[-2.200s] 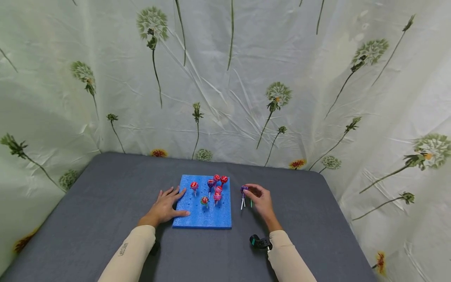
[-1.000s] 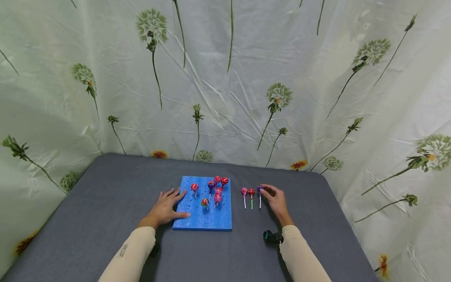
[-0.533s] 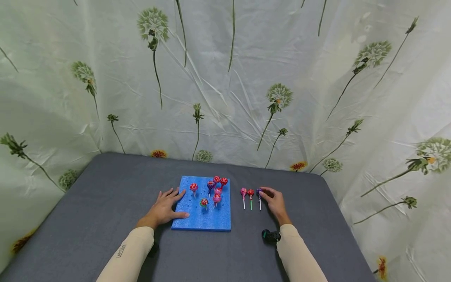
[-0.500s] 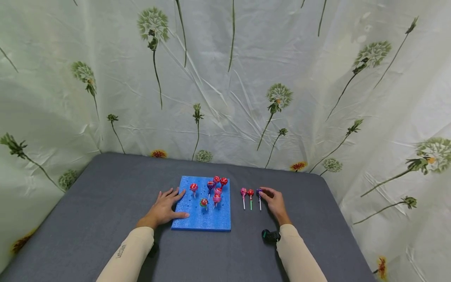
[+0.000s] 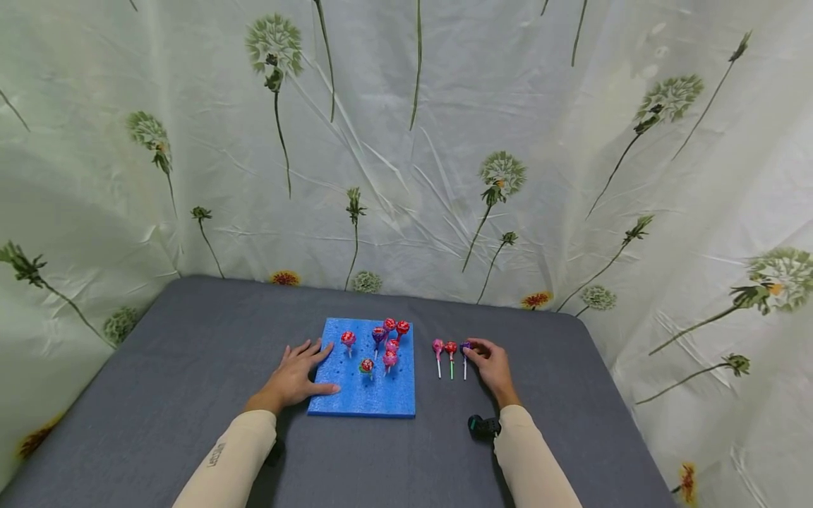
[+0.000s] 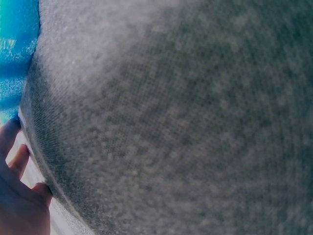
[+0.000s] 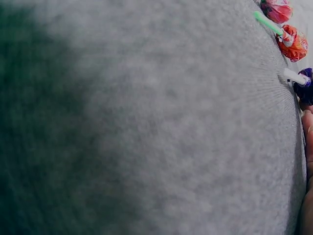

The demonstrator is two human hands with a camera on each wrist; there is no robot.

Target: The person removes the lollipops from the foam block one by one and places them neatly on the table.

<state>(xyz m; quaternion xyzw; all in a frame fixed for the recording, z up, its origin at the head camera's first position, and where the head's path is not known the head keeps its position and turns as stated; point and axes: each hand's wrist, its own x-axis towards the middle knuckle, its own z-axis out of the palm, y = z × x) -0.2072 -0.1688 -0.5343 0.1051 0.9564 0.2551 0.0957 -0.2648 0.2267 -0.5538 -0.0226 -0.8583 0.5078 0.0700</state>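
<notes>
My left hand (image 5: 293,374) lies spread over the left edge of a blue foam board (image 5: 362,398), with fingers straight and thumb on its surface. My right hand (image 5: 494,367) holds the head of a purple-wrapped lollipop (image 5: 466,348) between thumb and forefinger; its white stick points toward me. In the right wrist view the fingertips (image 7: 307,117) are right at this purple head, partly cut off by the frame edge. Left of it, a red lollipop (image 5: 451,348) with a green stick and a pink lollipop (image 5: 438,345) lie side by side in a row.
Several lollipops stand upright in the board, among them a red one (image 5: 348,339) at the left, a red-and-green one (image 5: 367,366) nearer me, and a cluster at the right. Grey cloth covers the table (image 5: 540,395). A flower-print curtain (image 5: 406,176) hangs behind.
My right hand has carried the purple lollipop rightward past the red one and set it in the row, then shifted it slightly left. My left hand has stayed on the board.
</notes>
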